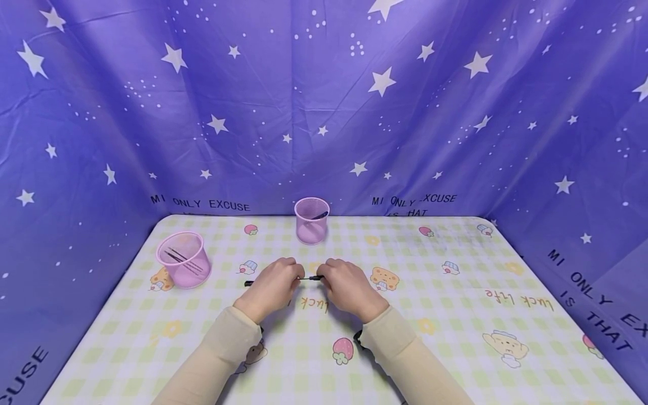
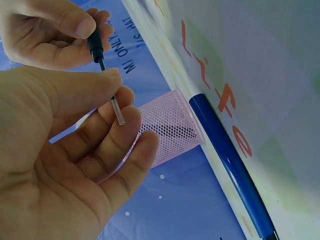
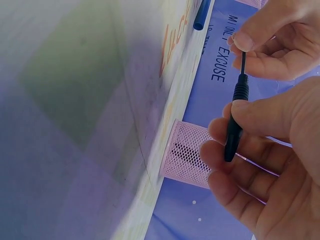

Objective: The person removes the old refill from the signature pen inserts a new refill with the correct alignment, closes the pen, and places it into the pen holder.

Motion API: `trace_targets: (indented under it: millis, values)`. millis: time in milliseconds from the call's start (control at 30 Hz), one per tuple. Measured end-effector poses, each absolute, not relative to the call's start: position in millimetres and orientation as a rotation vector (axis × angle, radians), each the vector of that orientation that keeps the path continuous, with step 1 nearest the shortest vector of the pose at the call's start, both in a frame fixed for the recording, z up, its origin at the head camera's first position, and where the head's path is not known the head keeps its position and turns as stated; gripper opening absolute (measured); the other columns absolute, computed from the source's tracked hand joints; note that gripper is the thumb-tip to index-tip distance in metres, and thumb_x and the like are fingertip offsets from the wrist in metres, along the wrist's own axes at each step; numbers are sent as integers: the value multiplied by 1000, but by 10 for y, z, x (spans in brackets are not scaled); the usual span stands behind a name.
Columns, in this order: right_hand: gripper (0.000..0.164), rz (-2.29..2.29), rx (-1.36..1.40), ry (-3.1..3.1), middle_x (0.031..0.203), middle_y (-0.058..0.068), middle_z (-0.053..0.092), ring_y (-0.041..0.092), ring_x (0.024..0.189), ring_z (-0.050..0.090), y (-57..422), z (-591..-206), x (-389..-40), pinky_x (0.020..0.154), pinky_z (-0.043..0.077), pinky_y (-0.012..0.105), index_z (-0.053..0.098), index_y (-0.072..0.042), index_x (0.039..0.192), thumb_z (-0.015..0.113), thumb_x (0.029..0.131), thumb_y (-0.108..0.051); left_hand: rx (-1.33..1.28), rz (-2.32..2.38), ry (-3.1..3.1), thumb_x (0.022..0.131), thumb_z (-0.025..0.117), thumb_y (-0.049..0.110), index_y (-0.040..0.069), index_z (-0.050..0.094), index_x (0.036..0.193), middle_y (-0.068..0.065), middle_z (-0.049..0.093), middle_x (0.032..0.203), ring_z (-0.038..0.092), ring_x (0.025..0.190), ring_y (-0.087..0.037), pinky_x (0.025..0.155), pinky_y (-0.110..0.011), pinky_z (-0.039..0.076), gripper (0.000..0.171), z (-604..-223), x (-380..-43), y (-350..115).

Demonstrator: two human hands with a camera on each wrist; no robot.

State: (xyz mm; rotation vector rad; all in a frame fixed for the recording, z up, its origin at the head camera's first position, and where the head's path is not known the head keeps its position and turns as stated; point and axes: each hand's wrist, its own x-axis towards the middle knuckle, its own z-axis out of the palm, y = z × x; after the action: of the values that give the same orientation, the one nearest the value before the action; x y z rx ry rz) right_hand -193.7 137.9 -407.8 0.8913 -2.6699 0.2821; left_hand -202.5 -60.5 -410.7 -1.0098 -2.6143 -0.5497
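Observation:
Above the table, my left hand point(image 1: 275, 286) pinches a thin pen refill point(image 2: 118, 111) between thumb and index finger, its clear tail end sticking out past the fingertips. Facing it, my right hand point(image 1: 350, 288) holds the black ribbed pen grip section point(image 3: 237, 107) between thumb and fingers. The refill runs into this grip section, so one line joins both hands. A blue pen barrel point(image 2: 230, 165) lies on the tablecloth near the left hand; the head view shows only its dark end point(image 1: 248, 283), the rest hidden behind that hand.
A pink mesh cup point(image 1: 312, 236) holding a dark pen-like item stands at the table's back middle. Another pink mesh cup point(image 1: 189, 278) with several thin dark sticks stands at the left. A checked tablecloth point(image 1: 455, 315) covers the table; starry purple curtains point(image 1: 324, 101) surround it.

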Motion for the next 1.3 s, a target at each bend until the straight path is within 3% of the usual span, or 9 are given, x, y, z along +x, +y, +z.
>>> trace_targets:
  millis: [667,1300]
  values:
    - [12,288,870,-2690,79,-3,58,15,74,59,1394,-4052,-1942,68,49,33,69,-13,92,68,82,-7,-1004,-550,-2613,74,67,-6,9,66,78,3,54,73,54,69,-14,65,-30,46,15,-4092,-2042,-632]
    - [11,295,872,-2669,77,-5,57,14,73,58,1401,-4095,-1954,66,48,33,69,-14,91,68,82,-7,-981,-548,-2639,77,65,-7,7,68,80,0,58,76,58,73,-17,68,-33,48,14,-4065,-2028,-626]
